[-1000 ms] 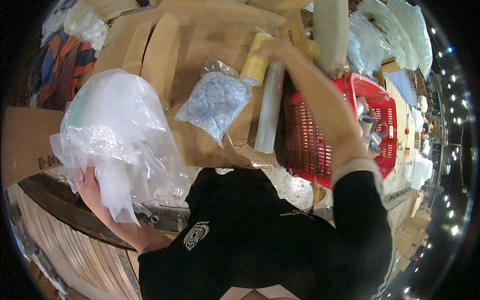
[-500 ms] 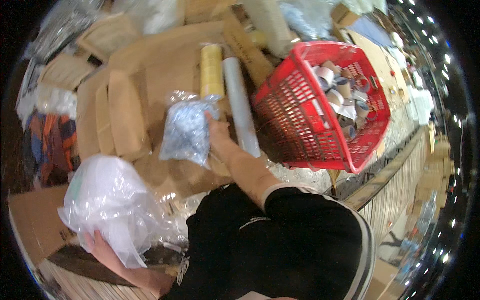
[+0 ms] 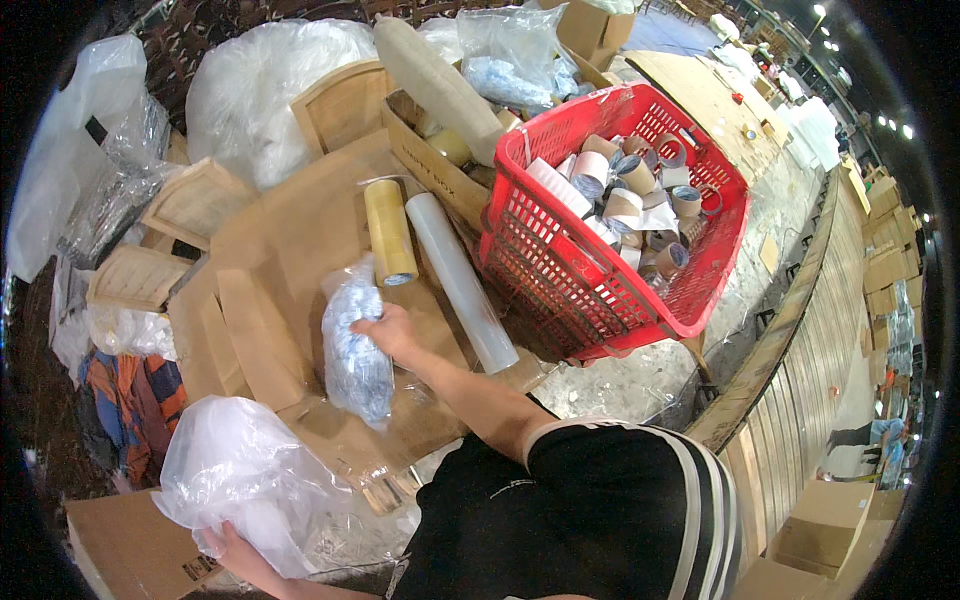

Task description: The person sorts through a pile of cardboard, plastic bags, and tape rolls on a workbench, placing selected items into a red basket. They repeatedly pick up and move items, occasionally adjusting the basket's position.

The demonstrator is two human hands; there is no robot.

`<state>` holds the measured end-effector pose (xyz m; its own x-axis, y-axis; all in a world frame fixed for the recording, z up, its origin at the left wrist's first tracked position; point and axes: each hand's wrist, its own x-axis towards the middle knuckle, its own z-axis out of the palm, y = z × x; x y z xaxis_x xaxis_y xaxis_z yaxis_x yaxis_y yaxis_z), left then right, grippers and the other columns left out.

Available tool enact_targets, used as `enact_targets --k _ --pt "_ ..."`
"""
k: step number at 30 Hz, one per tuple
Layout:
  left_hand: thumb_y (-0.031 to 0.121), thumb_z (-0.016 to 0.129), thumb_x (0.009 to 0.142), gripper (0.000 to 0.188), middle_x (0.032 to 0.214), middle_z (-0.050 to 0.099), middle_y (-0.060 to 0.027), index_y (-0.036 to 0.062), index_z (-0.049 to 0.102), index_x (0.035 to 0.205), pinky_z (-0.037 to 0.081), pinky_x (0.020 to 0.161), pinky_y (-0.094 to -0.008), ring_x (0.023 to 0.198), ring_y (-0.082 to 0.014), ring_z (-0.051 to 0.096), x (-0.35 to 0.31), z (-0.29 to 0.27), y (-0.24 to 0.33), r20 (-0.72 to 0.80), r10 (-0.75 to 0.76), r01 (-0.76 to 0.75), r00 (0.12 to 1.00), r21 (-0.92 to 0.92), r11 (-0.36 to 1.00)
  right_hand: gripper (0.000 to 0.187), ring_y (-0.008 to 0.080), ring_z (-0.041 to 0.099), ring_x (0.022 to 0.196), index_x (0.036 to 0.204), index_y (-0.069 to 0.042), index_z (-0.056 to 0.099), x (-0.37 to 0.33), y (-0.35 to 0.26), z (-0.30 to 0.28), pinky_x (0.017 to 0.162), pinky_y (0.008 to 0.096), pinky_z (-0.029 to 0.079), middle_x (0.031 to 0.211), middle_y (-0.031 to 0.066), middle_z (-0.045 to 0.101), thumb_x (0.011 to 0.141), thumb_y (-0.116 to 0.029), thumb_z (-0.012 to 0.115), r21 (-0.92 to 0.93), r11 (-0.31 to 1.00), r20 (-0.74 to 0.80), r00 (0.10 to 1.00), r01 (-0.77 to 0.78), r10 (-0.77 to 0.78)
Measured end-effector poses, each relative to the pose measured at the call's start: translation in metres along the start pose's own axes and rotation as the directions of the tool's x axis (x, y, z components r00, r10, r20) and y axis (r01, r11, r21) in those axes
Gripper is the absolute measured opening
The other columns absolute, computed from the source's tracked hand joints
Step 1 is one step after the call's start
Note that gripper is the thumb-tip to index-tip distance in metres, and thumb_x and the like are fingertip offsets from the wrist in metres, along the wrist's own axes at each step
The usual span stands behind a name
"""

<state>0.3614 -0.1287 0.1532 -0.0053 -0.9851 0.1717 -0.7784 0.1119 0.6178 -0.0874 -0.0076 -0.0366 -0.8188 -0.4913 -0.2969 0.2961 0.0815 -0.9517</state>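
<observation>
The left grip (image 3: 232, 553) is close to the person, at the white bag (image 3: 240, 455), just as it was half a second ago. Farther out, the right grip (image 3: 390, 335) is on the blue bag (image 3: 358, 378). Half a second ago this bag looked flat and wide; now it looks thin and long. A second ago the right grip was up by the yellow roll (image 3: 388, 232).

The white bag is big, puffy and wrinkly, and light shines on it. The blue bag is over the big brown cardboard (image 3: 310, 235), with its top just beside the yellow roll. It is see-through and full of crumpled pale blue stuff. I can't tell if it is lifted up or not.

The left grip touches the bottom of the white bag, but I can't tell how tight its fingers are. The right grip is nearly closed, with its thumb and fingers holding the blue bag's right side.

Past it, a long clear roll (image 3: 460, 285) lies beside the yellow one. Farther right is a red basket (image 3: 545, 250), full of little tubes (image 3: 625, 205).
</observation>
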Motion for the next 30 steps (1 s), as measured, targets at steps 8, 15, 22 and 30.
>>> enact_targets --k 8,15,22,30 --pt "0.02 0.062 0.103 0.058 0.157 0.052 -0.0215 -0.0012 0.048 0.155 0.04 0.116 -0.0407 0.137 -0.0332 0.055 0.035 -0.051 -0.012 -0.12 0.099 -0.112 0.988 -0.108 0.988 0.042 0.0177 0.069 0.08 0.098 0.0 0.078 -0.017 -0.23 -0.073 0.074 0.0365 0.054 0.09 0.0112 0.077 0.081 -0.035 0.092 -0.295 0.687 -0.144 0.68 0.664 -0.719" --pt "0.015 0.062 0.102 0.055 0.158 0.049 -0.024 -0.0004 0.05 0.154 0.04 0.117 -0.0409 0.139 -0.0331 0.053 0.031 -0.02 0.006 -0.093 0.01 -0.037 0.996 -0.286 0.958 0.034 0.0293 0.069 0.106 0.121 -0.001 0.072 0.046 -0.467 -0.233 0.09 0.046 0.056 0.125 0.014 0.071 0.099 -0.022 0.057 0.15 0.229 -0.737 0.263 0.962 -0.622" --pt "0.007 0.061 0.102 0.054 0.154 0.053 -0.0261 -0.0046 0.048 0.153 0.042 0.114 -0.04 0.136 -0.0333 0.055 0.002 0.053 0.102 0.118 0.093 -0.062 0.989 -0.245 0.968 0.072 0.0288 0.074 0.089 0.129 -0.001 0.067 0.067 -0.487 -0.362 0.07 0.0441 0.06 0.111 0.0159 0.074 0.094 -0.064 0.068 -0.767 0.618 -0.454 0.827 -0.173 -0.332" --pt "0.006 0.061 0.1 0.051 0.145 0.058 -0.024 -0.0019 0.052 0.15 0.048 0.105 -0.0398 0.124 -0.0297 0.059 0.001 0.056 0.161 0.182 0.212 -0.118 0.96 -0.426 0.897 0.063 0.0213 0.074 0.072 0.126 -0.003 0.07 -0.069 -0.375 -0.459 0.064 0.0417 0.06 0.106 0.011 0.075 0.095 -0.059 0.069 -0.897 0.406 -0.231 0.969 -0.175 -0.093"
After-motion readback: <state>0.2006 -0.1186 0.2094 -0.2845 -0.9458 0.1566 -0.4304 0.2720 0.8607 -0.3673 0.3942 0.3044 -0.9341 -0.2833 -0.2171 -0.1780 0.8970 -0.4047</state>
